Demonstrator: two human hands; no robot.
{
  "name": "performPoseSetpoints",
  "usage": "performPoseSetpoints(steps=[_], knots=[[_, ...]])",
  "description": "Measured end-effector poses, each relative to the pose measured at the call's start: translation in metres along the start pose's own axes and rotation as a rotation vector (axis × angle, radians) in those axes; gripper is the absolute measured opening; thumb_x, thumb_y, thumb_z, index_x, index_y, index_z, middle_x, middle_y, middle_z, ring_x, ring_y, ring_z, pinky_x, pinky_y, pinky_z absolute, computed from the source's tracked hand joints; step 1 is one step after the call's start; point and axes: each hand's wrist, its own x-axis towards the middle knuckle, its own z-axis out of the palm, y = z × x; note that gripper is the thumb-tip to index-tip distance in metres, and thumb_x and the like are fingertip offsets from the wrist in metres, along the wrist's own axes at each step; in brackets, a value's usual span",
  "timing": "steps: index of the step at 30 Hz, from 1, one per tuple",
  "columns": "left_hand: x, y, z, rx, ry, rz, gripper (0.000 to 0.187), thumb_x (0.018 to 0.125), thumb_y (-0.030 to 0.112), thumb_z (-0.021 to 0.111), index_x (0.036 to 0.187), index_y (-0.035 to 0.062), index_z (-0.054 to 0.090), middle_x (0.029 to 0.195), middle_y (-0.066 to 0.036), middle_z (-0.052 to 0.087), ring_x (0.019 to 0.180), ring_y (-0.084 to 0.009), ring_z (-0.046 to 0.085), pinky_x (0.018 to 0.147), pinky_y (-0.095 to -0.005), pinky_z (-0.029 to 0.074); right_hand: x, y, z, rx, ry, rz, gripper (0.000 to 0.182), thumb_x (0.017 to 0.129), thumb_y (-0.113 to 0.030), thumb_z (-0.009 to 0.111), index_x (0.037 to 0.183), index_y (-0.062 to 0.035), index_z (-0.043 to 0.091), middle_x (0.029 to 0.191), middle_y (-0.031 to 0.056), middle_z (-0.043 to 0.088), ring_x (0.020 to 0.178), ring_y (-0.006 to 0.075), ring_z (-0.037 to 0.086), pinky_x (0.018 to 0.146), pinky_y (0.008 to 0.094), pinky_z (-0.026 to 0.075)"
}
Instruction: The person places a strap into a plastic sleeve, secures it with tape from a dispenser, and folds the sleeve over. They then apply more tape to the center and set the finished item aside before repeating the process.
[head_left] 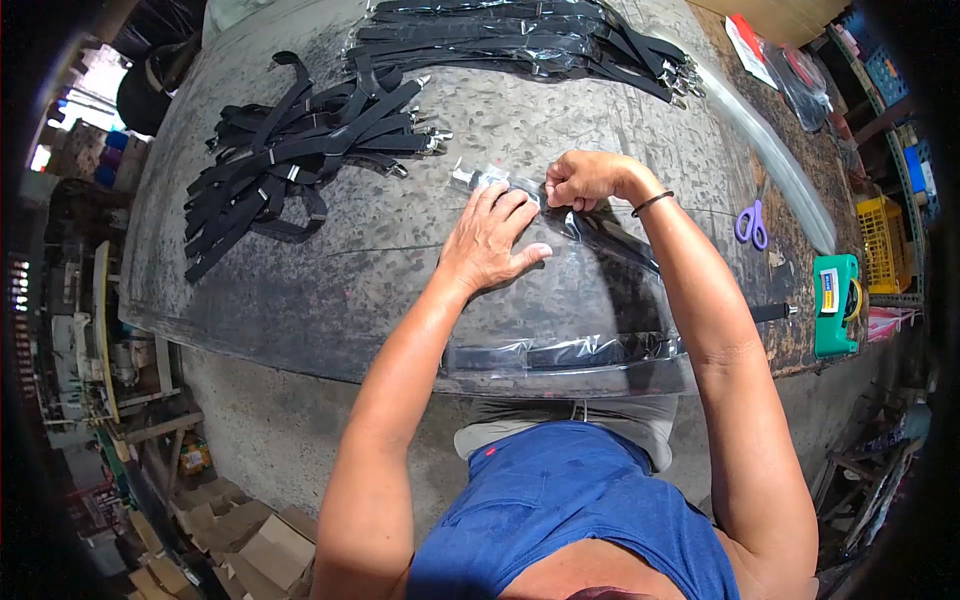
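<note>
My left hand (488,240) lies palm down on the table, thumb out, its fingertips on a clear plastic sleeve (462,176) with a dark strap inside. Just to the right, my right hand (590,180) is closed in a pinch at the sleeve's edge; the exact grip is partly hidden. From there a black suspender strap (625,246) in plastic runs toward my right forearm. Another sleeved black strap (585,351) lies along the near table edge. Loose black suspenders (300,150) with metal clips are heaped at the left.
Sleeved suspenders (480,40) are stacked at the far side. Purple scissors (751,226), a green tape dispenser (835,305) and a long bundle of clear plastic sleeves (775,150) lie to the right. Beyond the table's right end stands a yellow crate (882,245). Cardboard (265,555) sits on the floor at lower left.
</note>
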Motion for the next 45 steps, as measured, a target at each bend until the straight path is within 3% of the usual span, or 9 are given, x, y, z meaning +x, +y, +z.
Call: performPoseSetpoints(steps=[15,21,25,28,30,34,37,41,45], knots=[[0.001,0.002,-0.002,-0.021,-0.004,-0.004,0.062,0.082,0.053,0.070,0.124,0.0082,0.061,0.131,-0.010,0.054,0.129,-0.0357,0.044,0.114,-0.0503,0.032,0.012,-0.001,0.006,-0.160,0.036,0.058,0.020,0.082,-0.025,0.074,0.088,-0.0065,0.068,0.069,-0.0005,0.061,0.063,0.0106,0.059,0.056,0.0276,0.052],[0.001,0.001,0.000,-0.015,-0.003,0.000,0.063,0.082,0.053,0.070,0.125,0.0082,0.061,0.132,-0.011,0.054,0.130,-0.0363,0.043,0.114,-0.0502,0.031,0.010,-0.004,0.018,-0.445,0.246,0.019,0.030,0.077,-0.029,0.078,0.092,-0.0036,0.070,0.071,0.0125,0.067,0.068,0.0279,0.067,0.063,0.0384,0.053],[0.000,-0.001,0.001,0.001,0.014,-0.005,0.063,0.082,0.053,0.070,0.125,0.0081,0.061,0.132,-0.012,0.054,0.130,-0.0362,0.043,0.114,-0.0500,0.032,-0.017,-0.005,0.015,-0.581,0.450,0.058,0.047,0.075,-0.036,0.081,0.105,-0.0026,0.067,0.095,0.0195,0.070,0.093,0.0380,0.067,0.079,0.0447,0.052],[-0.001,-0.001,0.002,-0.008,0.038,0.019,0.061,0.082,0.051,0.070,0.124,0.0070,0.062,0.131,-0.013,0.055,0.129,-0.0364,0.044,0.114,-0.0500,0.032,-0.029,0.004,0.025,-0.423,0.738,-0.204,0.055,0.083,-0.036,0.075,0.125,-0.0041,0.060,0.124,0.0231,0.061,0.118,0.0383,0.058,0.094,0.0442,0.048],[0.000,0.000,0.000,-0.031,0.060,0.044,0.051,0.085,0.039,0.067,0.123,0.0057,0.062,0.130,-0.014,0.055,0.129,-0.0365,0.044,0.113,-0.0499,0.032,-0.036,0.007,0.046,-0.689,1.101,-0.519,0.066,0.091,-0.037,0.067,0.144,-0.0049,0.044,0.148,0.0240,0.043,0.135,0.0423,0.041,0.109,0.0496,0.037],[-0.001,-0.003,0.004,-0.026,0.082,0.058,0.040,0.084,0.019,0.059,0.122,0.0050,0.062,0.129,-0.014,0.056,0.128,-0.0358,0.045,0.114,-0.0499,0.032,-0.043,0.023,0.104,-0.856,0.602,-0.242,0.076,0.098,-0.057,0.044,0.155,-0.0087,0.029,0.161,0.0139,0.028,0.149,0.0394,0.021,0.116,0.0648,0.016],[-0.001,-0.002,0.003,-0.013,0.066,0.052,0.041,0.084,0.020,0.060,0.122,0.0047,0.062,0.129,-0.013,0.056,0.129,-0.0356,0.045,0.114,-0.0501,0.032,-0.052,0.017,0.086,-0.717,0.560,-0.161,0.075,0.099,-0.057,0.042,0.156,-0.0104,0.027,0.162,0.0140,0.026,0.149,0.0392,0.022,0.117,0.0641,0.016],[0.000,-0.002,0.005,0.022,0.099,0.078,0.040,0.083,0.020,0.061,0.120,0.0045,0.060,0.127,-0.014,0.056,0.128,-0.0364,0.045,0.114,-0.0503,0.032,-0.110,0.007,0.065,-0.573,0.916,-0.349,0.071,0.096,-0.033,0.060,0.155,-0.0086,0.030,0.161,0.0186,0.027,0.150,0.0377,0.023,0.121,0.0495,0.018],[0.002,0.002,0.000,0.043,0.106,0.121,0.043,0.082,0.022,0.063,0.122,0.0043,0.060,0.128,-0.015,0.055,0.129,-0.0363,0.044,0.114,-0.0508,0.031,-0.187,0.044,0.080,-0.516,1.035,-0.393,0.070,0.093,-0.031,0.064,0.153,-0.0076,0.036,0.159,0.0190,0.031,0.147,0.0398,0.027,0.119,0.0492,0.023]])
